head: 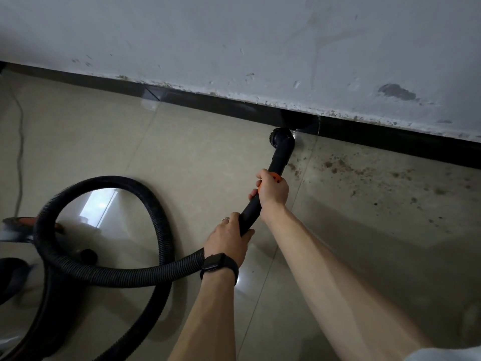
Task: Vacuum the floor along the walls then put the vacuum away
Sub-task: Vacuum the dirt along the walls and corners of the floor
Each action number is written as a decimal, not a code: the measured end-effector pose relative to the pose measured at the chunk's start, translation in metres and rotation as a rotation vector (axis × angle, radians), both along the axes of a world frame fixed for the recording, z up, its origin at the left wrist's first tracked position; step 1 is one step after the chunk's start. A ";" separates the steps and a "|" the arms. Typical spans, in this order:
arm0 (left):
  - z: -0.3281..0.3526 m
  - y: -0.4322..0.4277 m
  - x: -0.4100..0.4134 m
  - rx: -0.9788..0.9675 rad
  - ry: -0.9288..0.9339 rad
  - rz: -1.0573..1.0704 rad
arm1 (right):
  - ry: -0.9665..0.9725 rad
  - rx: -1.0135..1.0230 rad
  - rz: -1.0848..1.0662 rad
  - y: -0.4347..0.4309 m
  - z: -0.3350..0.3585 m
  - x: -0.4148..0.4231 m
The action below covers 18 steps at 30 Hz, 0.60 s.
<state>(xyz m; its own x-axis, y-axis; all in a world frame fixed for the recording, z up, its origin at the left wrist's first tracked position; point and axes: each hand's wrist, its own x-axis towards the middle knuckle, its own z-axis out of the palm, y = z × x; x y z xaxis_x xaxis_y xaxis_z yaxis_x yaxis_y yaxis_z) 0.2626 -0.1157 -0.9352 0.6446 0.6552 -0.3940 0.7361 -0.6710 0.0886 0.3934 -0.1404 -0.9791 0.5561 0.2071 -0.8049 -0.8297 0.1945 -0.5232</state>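
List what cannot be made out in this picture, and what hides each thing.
Vacuum body: head view, cut off by the left edge and blurred.
Brush nozzle underside: head view, turned toward the floor.
Orange collar on the wand: head view, mostly covered by the right hand.
Cord: head view, blurred and faint.

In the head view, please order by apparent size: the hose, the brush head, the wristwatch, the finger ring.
1. hose, clearly largest.
2. brush head and wristwatch: look alike, and the watch is nearer, so unranked.
3. finger ring, smallest.
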 end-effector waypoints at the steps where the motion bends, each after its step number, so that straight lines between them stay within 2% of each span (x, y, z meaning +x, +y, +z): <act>1: -0.003 0.000 0.002 -0.020 -0.006 0.011 | -0.011 -0.014 0.001 0.001 -0.001 0.002; 11: -0.024 0.013 0.011 -0.129 -0.058 0.127 | -0.167 -0.189 0.169 0.028 -0.009 0.013; 18: -0.027 0.025 0.013 -0.194 -0.124 0.254 | -0.256 -0.245 0.426 0.055 0.003 0.022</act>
